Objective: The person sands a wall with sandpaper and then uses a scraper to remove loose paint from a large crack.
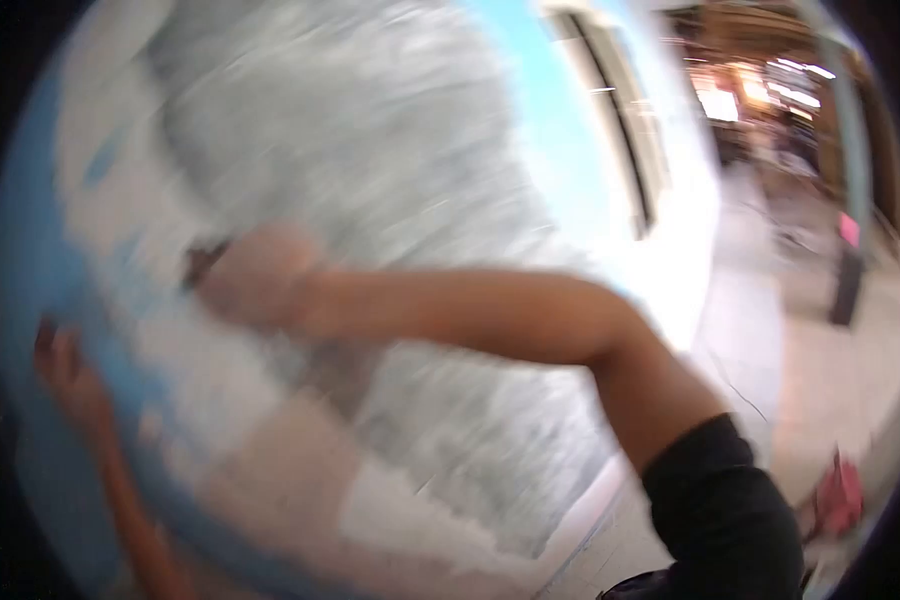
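A wall in front of me carries a large patch of rough grey plaster [340, 130], bordered by white and worn blue paint [30, 240]. Across it reaches my right arm, in a black sleeve. My right hand [260, 275] is blurred but closed, and a dark end of something [203, 263] sticks out on its left side. What it grips I cannot make out. Below that hand is a grey-brown smear [340, 378], perhaps a shadow or part of the held thing. At the far left, my left hand [65, 370] is near the blue paint, its fingers too smeared to read.
Beyond the plaster, a window-like opening [615, 120] is set in the light blue wall. Pale floor [820, 390] runs along the right, with a post [848, 200] standing on it. A red item [838, 497] lies low at right. Cluttered, brightly lit space shows behind.
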A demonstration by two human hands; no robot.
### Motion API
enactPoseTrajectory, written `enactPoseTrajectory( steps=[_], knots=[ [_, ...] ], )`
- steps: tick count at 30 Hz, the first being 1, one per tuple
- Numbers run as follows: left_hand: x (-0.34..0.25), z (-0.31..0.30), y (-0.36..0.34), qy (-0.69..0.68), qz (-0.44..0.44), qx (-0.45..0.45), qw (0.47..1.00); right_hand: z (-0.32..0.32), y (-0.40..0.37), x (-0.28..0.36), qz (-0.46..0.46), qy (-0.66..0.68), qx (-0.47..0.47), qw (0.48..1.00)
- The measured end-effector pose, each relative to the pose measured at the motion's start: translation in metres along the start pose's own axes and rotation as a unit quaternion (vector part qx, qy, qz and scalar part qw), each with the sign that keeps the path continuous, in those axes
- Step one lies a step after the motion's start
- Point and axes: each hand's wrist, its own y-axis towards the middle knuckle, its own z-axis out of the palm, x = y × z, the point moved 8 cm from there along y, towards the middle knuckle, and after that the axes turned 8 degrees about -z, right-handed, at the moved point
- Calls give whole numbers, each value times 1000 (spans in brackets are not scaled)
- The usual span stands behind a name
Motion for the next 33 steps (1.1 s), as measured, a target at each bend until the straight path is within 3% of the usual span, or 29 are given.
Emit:
enactPoseTrajectory(
  steps=[1,2,3,5,8,11,14,17,18,19,21,22,23,27,29,30,32,33],
  knots=[
    [5,4,-1,20,76,-13,997,-5,0,1,24,-23,-20,999],
    [30,20,-6,3,66,-2,998,-2,-3,7,-4,-41,51,998],
    [54,35,-10,-14,55,8,998,-1,-6,11,-39,-67,37,996],
    [-46,-13,11,170,124,-42,977,9,9,5,-7,-41,48,998],
    [-48,-16,10,176,38,-24,983,8,21,8,-19,-87,64,994],
    [-53,-18,16,146,77,-14,986,20,34,9,-31,-121,119,985],
    [-52,-19,13,171,86,-51,980,20,29,3,-28,-48,104,993],
    [-32,-13,7,134,60,-50,988,10,30,7,-13,-48,-2,999],
    [-38,0,4,292,160,-38,942,12,31,5,-8,-44,1,999],
    [-37,13,0,439,256,-24,861,15,31,2,-3,-38,3,999],
    [-29,6,-3,421,260,-12,869,19,31,-2,10,-15,-1,1000],
    [-49,-9,9,255,161,-16,953,17,27,-4,18,2,-7,1000],
    [-51,-18,16,80,53,-21,995,13,23,-6,26,18,-13,999],
    [-52,-20,17,78,49,-24,995,-4,21,3,-10,-8,13,1000],
    [-56,-22,17,88,36,-17,995,-11,10,1,15,-8,26,1000],
    [-47,-15,14,81,31,-7,996,-15,2,1,22,4,51,998],
    [-2,7,2,92,20,16,995,-15,2,-3,24,3,5,1000],
    [-13,0,7,99,45,6,994,-18,1,-2,32,9,14,999]
  ],
)
